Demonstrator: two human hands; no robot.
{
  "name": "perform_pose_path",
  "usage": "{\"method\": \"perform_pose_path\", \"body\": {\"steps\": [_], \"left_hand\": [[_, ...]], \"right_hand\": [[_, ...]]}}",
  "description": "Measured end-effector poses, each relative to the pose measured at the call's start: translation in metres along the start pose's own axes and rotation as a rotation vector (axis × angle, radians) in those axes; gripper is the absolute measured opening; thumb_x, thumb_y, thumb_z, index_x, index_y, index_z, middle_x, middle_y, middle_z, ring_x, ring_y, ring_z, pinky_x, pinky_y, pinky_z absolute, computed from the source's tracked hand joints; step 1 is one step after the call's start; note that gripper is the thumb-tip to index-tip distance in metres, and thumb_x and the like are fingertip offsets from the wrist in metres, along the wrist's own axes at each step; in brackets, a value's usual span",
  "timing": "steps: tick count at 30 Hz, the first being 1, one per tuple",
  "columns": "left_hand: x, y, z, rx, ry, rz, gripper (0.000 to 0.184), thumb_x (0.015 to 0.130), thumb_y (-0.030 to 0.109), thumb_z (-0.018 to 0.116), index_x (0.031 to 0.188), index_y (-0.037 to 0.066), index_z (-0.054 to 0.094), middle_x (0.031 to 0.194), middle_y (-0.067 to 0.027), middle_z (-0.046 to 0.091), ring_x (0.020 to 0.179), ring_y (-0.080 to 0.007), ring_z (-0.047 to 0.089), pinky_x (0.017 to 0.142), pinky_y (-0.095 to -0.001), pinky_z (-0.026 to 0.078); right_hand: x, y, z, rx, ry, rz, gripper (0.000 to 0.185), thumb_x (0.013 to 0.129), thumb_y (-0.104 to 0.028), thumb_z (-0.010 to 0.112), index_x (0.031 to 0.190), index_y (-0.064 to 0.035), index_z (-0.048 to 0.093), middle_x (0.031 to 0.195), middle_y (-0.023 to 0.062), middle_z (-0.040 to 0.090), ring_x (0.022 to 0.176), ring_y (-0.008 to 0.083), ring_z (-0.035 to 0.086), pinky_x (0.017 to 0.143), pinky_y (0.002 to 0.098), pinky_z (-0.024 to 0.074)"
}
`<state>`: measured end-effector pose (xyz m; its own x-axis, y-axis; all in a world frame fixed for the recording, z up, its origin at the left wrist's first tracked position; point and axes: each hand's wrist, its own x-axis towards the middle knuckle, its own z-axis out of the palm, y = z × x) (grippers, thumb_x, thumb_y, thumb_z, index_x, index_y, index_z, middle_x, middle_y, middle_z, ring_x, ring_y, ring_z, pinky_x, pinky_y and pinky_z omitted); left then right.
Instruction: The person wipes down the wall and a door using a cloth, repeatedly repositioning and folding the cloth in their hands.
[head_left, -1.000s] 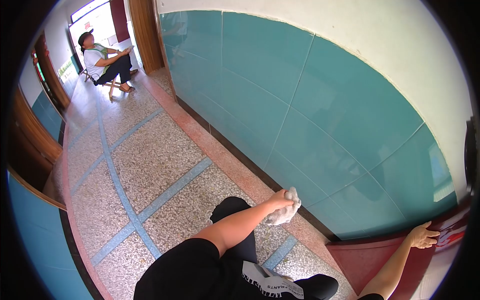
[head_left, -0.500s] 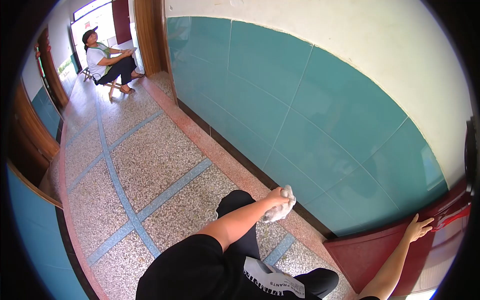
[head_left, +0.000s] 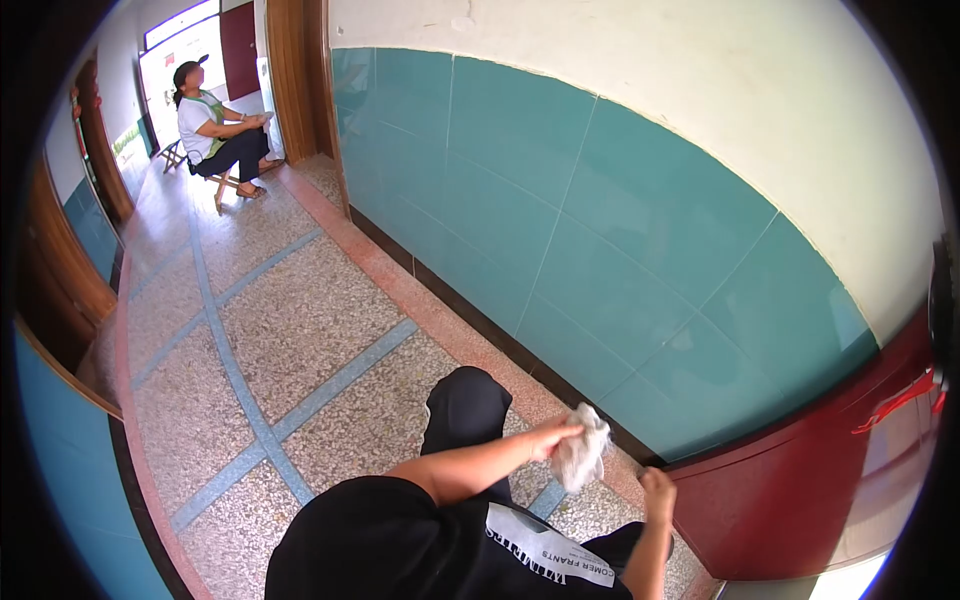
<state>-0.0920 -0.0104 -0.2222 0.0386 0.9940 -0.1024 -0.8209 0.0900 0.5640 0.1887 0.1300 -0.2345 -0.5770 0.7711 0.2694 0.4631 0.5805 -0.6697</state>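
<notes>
A crumpled whitish cloth (head_left: 580,452) hangs from my left hand (head_left: 552,438), whose fingers are closed on its upper left part. Just right of and below the cloth is my right hand (head_left: 657,490), raised with its fingers curled in, apart from the cloth. A small dark spot shows at its fingertips, too small to name. Under both arms are my black shirt with pale printing and my dark trouser legs.
A dark red door (head_left: 770,500) with red strips (head_left: 900,400) stands at the right. The teal tiled wall (head_left: 560,220) runs along the speckled floor (head_left: 310,300). A seated person (head_left: 225,135) is on a folding stool down the corridor, with wooden doorways at the left.
My right hand has come away from the red door toward the cloth and its fingers have curled. My left hand and the cloth have dropped slightly. The seated person's head has turned.
</notes>
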Motion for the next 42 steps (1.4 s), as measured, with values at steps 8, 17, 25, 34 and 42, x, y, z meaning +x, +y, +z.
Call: {"method": "perform_pose_path", "body": {"steps": [8,17,25,34,42], "left_hand": [[-0.030,-0.037,0.031,0.218,0.038,-0.083,0.045,0.080,0.015,0.057,0.121,0.009,0.039,0.112,-0.0065,0.051,0.102,-0.0185,0.050,0.087,-0.0345,0.042],[-0.030,-0.063,-0.009,0.699,0.445,0.055,0.042,0.074,0.013,0.063,0.112,0.004,0.048,0.103,-0.0092,0.055,0.095,-0.0175,0.052,0.081,-0.0296,0.042],[-0.026,-0.059,-0.042,0.774,0.516,0.188,0.035,0.070,0.006,0.060,0.103,0.000,0.052,0.087,-0.0058,0.059,0.078,-0.0134,0.055,0.069,-0.0264,0.045],[-0.014,0.003,0.018,0.671,0.435,0.474,0.036,0.081,0.002,0.050,0.117,0.005,0.043,0.115,-0.0103,0.047,0.108,-0.0176,0.044,0.092,-0.0288,0.034],[-0.051,-0.037,-0.035,0.530,0.659,0.014,0.034,0.082,0.015,0.053,0.115,0.015,0.046,0.113,-0.0032,0.048,0.099,-0.0143,0.048,0.080,-0.0282,0.037]], "right_hand": [[-0.053,-0.093,0.069,1.369,-0.313,0.662,0.038,0.089,-0.023,0.045,0.120,-0.0025,0.041,0.116,0.0084,0.049,0.106,0.0209,0.047,0.089,0.0348,0.0383],[-0.067,-0.095,0.072,1.090,-0.316,0.741,0.023,0.085,-0.010,0.051,0.102,0.0047,0.051,0.091,0.0088,0.059,0.076,0.0165,0.057,0.071,0.0280,0.0465],[-0.048,-0.097,0.025,0.478,-0.198,0.400,0.021,0.083,-0.018,0.056,0.084,0.0024,0.061,0.070,-0.0014,0.056,0.064,0.0072,0.049,0.059,0.0232,0.0413],[-0.017,-0.153,-0.076,1.509,-0.084,0.090,0.029,0.083,-0.023,0.054,0.100,-0.0002,0.055,0.089,0.0072,0.061,0.070,0.0159,0.059,0.066,0.0258,0.0469],[-0.010,-0.138,-0.054,0.858,-0.151,0.512,0.021,0.081,-0.018,0.056,0.092,0.0002,0.059,0.080,0.0087,0.064,0.075,0.0167,0.061,0.067,0.0281,0.0494]]}}
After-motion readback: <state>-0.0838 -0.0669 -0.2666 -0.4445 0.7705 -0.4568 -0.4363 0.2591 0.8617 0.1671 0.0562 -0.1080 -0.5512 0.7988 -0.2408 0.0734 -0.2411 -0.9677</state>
